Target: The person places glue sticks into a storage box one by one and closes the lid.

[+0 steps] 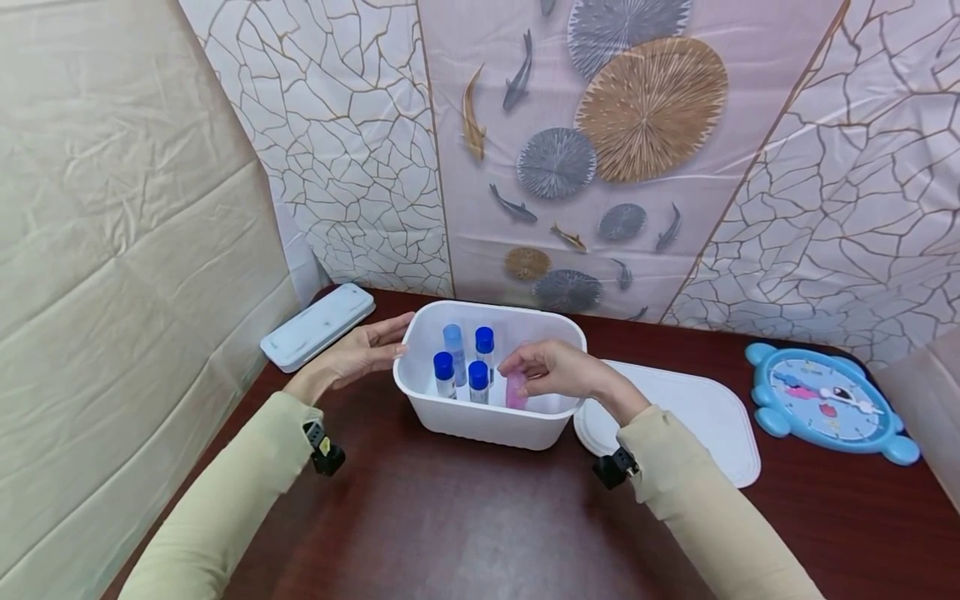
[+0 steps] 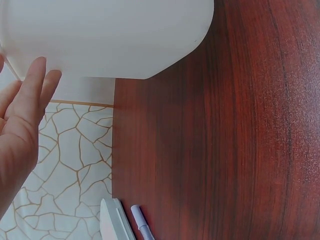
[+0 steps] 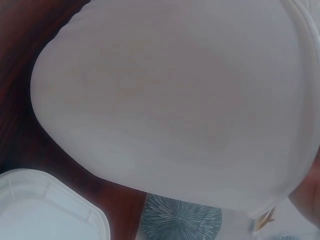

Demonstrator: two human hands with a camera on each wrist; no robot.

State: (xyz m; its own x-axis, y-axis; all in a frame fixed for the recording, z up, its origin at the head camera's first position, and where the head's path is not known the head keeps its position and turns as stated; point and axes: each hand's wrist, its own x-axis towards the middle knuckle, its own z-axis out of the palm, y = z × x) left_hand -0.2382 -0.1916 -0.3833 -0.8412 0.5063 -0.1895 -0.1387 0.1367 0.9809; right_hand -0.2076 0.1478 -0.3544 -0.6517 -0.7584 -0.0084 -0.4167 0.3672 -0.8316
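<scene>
A white plastic tub [image 1: 480, 425] stands on the table. Inside it are several small upright bottles with blue caps, one [image 1: 443, 367] near the front left. My left hand [image 1: 367, 348] lies along the tub's left end, its fingers straight against the outside and its thumb near the rim; the left wrist view shows these fingers [image 2: 32, 92] beside the white wall. Reaching over the right side, my right hand [image 1: 558, 369] pinches a translucent pink item [image 1: 515, 390] inside the tub. Its lower end is hidden by the front wall. In the right wrist view the tub [image 3: 165, 100] hides nearly all of the right hand.
To the right lies a white lid [image 1: 686, 400], partly under my right forearm. A blue animal-shaped clock [image 1: 825, 398] is farther right. At the back left rests a pale flat case [image 1: 318, 325], with a lilac pen [image 2: 140, 218] beside it in the left wrist view. Patterned cloth hangs behind.
</scene>
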